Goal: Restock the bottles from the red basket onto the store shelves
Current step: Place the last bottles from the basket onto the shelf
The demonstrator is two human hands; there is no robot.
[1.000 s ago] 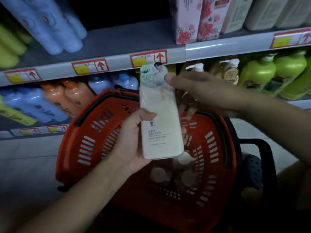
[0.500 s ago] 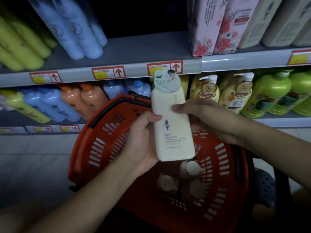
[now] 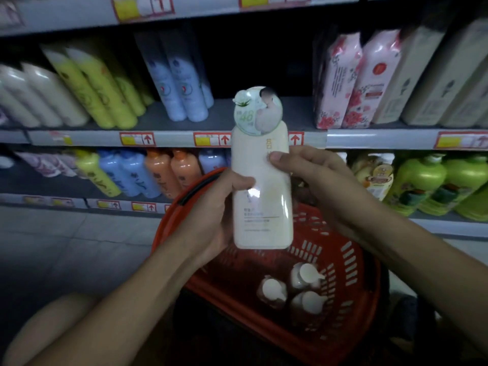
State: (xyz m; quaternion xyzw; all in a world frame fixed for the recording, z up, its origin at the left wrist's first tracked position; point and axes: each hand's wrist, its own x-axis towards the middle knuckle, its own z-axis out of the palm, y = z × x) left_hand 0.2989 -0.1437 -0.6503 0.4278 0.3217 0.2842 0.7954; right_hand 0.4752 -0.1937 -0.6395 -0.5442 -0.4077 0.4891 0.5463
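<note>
I hold a tall cream bottle point(image 3: 261, 207) upright above the red basket point(image 3: 351, 281); a round paper tag hangs at its neck. My left hand point(image 3: 214, 215) grips its lower left side, thumb across the front. My right hand point(image 3: 306, 170) holds its upper right side, thumb on the label. Three pump bottles point(image 3: 293, 289) stand in the basket's bottom. Behind the bottle, the middle shelf point(image 3: 264, 114) has a dark gap between blue bottles point(image 3: 179, 83) and pink floral packs point(image 3: 351, 83).
Yellow and white bottles point(image 3: 87, 91) lean at the middle shelf's left, beige packs point(image 3: 433, 80) at its right. The lower shelf holds blue and orange bottles point(image 3: 148, 175) and green pump bottles point(image 3: 427, 186). Tiled floor point(image 3: 66, 247) lies left of the basket.
The bottle has risen in both hands, from the lower shelf's level to the middle shelf's edge. My view has tilted up, so a higher shelf edge now shows.
</note>
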